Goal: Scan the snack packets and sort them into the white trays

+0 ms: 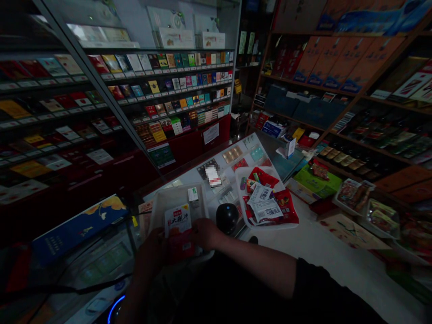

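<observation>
At lower centre of the frame, a white-and-red snack packet [178, 227] stands tilted between a person's hands, just above a clear plastic tray [158, 211] on a glass-topped shop counter [236, 150]. Its pale upper face bears large dark characters on a red-edged label, while its lower part is solid red, with a small white label near the bottom edge. The right hand [205, 234], below a dark sleeve, is clenched against the packet's right side. The left hand [151, 252] sits at its lower left corner, so deep in shadow that its hold cannot be made out. The packet's bottom edge is partly hidden by the hands. A small white-and-green box [193, 194] lies in the tray, and a black handheld scanner [227, 218] stands just right of the right hand. Further right, a white tray [261, 222] carries red packets [285, 209] under printed slips [261, 202]. A blurred patch [213, 175] obscures an item beneath the glass. Cigarette packs [168, 85] fill shelves at upper left.
</observation>
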A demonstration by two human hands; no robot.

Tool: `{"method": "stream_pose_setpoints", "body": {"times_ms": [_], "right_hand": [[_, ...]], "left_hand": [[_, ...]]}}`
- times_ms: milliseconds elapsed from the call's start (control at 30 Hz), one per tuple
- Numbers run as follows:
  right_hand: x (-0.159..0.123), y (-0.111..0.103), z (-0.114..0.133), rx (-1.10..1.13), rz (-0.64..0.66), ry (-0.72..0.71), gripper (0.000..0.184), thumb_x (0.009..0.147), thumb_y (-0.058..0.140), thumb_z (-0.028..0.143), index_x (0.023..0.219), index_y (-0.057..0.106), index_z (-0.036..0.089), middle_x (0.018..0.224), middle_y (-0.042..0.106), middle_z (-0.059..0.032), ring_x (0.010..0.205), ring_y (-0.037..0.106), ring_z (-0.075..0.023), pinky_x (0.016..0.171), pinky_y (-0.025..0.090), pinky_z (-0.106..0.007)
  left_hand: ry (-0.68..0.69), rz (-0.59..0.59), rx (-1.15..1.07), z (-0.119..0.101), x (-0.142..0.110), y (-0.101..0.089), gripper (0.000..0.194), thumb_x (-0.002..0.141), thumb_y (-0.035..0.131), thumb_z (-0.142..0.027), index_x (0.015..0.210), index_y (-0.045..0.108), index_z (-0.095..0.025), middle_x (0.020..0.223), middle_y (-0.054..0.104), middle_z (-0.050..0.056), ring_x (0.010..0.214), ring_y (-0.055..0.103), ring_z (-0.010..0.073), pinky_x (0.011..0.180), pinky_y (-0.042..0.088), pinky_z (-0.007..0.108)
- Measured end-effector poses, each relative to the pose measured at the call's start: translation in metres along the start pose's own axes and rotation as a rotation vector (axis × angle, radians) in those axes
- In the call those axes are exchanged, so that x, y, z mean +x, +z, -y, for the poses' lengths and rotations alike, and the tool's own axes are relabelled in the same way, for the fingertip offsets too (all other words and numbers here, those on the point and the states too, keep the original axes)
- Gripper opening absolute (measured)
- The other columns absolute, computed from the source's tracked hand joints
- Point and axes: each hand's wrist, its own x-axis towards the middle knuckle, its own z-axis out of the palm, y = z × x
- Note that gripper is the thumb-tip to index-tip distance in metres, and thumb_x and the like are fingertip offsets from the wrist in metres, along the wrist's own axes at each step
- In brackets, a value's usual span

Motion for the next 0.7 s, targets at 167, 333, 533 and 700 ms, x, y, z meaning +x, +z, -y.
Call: {"method": "stream_pose_setpoints", "body": {"times_ms": [167, 333, 533, 700], "right_hand": [[0.005, 0.010, -0.004, 0.003, 0.104, 0.007, 0.023, 0.085, 0.069, 0.030, 0.100, 0.080, 0.016, 0.098, 0.080, -0.0100, 0.092, 0.075, -0.0224, 0.058, 0.040, -0.021], [0.005, 0.011, -0.005, -0.030, 0.126, -0.004, 0.030, 0.085, 0.068, 0.028, 0.110, 0.080, 0.017, 0.107, 0.080, -0.0116, 0.096, 0.076, -0.0241, 0.062, 0.046, -0.023], [0.000, 0.009, -0.005, -0.076, 0.182, -0.060, 0.024, 0.086, 0.069, 0.032, 0.102, 0.081, 0.018, 0.101, 0.081, -0.0101, 0.089, 0.075, -0.0230, 0.061, 0.046, -0.023], [-0.008, 0.003, 0.002, -0.137, 0.153, -0.125, 0.026, 0.090, 0.064, 0.032, 0.107, 0.080, 0.022, 0.102, 0.080, -0.0082, 0.096, 0.075, -0.0241, 0.067, 0.049, -0.024]], "left_hand": [[0.023, 0.022, 0.141, 0.000, 0.000, 0.004, 0.037, 0.094, 0.041, -0.034, 0.120, 0.063, -0.019, 0.111, 0.078, 0.014, 0.099, 0.075, 0.0287, 0.079, 0.054, 0.036], [0.042, 0.069, 0.232, 0.000, 0.001, 0.004, 0.033, 0.094, 0.041, -0.031, 0.117, 0.063, -0.020, 0.111, 0.077, 0.015, 0.098, 0.075, 0.0282, 0.076, 0.053, 0.033], [0.070, 0.074, 0.247, -0.003, -0.001, 0.001, 0.024, 0.091, 0.051, -0.037, 0.104, 0.066, -0.023, 0.098, 0.079, 0.012, 0.088, 0.076, 0.0274, 0.072, 0.051, 0.032], [0.095, 0.059, 0.291, -0.004, 0.000, 0.000, 0.033, 0.097, 0.038, -0.038, 0.110, 0.063, -0.020, 0.108, 0.078, 0.015, 0.096, 0.075, 0.0292, 0.076, 0.051, 0.035]]}}
